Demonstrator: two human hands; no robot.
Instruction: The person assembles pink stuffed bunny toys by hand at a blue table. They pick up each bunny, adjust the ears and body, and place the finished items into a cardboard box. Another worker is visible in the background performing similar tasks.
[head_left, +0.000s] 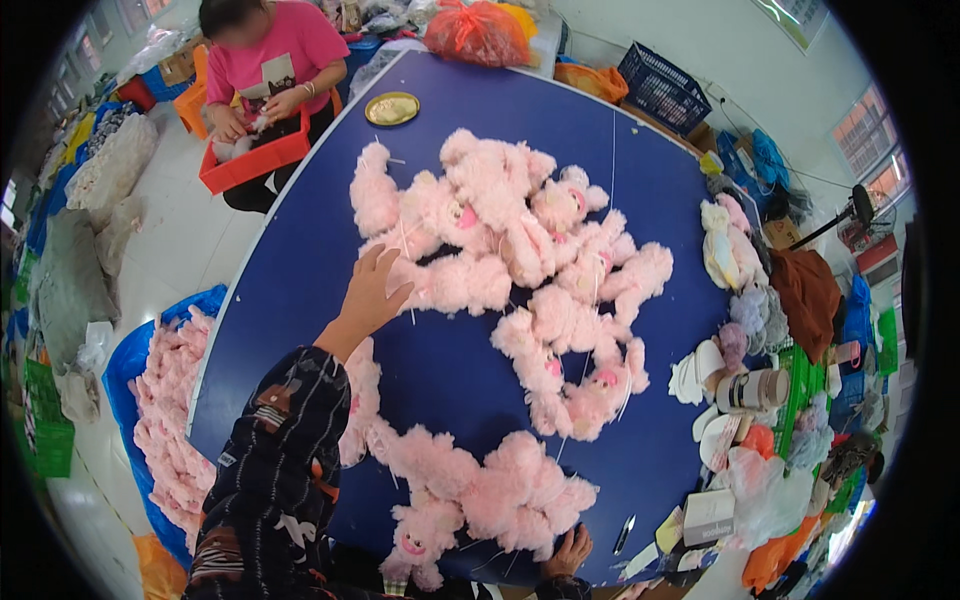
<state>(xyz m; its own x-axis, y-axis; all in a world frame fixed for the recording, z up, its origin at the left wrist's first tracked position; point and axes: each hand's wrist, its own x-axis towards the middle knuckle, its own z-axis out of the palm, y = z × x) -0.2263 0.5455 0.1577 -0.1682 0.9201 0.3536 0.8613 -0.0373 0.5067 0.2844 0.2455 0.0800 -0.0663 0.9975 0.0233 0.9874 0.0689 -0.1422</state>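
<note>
On a workshop floor, at nearly half past eight from the middle of a blue table, a blue-lined bin brims with pink fluffy pieces. Toward half past ten, a seated co-worker in a pink top handles a small whitish piece over a red tray. At nine o'clock, the worker's left hand, reaching from a dark patterned sleeve, is spread, thumb apart from the fingers, against the near end of a pink plush figure. A yellow dish with pale contents sits at eleven.

Other plush figures lie heaped from the hub up to twelve o'clock, with white threads trailing among them; a second cluster lies at six. Just beside it, past five o'clock, the right hand rests low at the table's near edge, fingers slightly bent; whether it holds anything cannot be told. Small snips lie at five, a dark blue crate stands past one, and a pale box sits at four.
</note>
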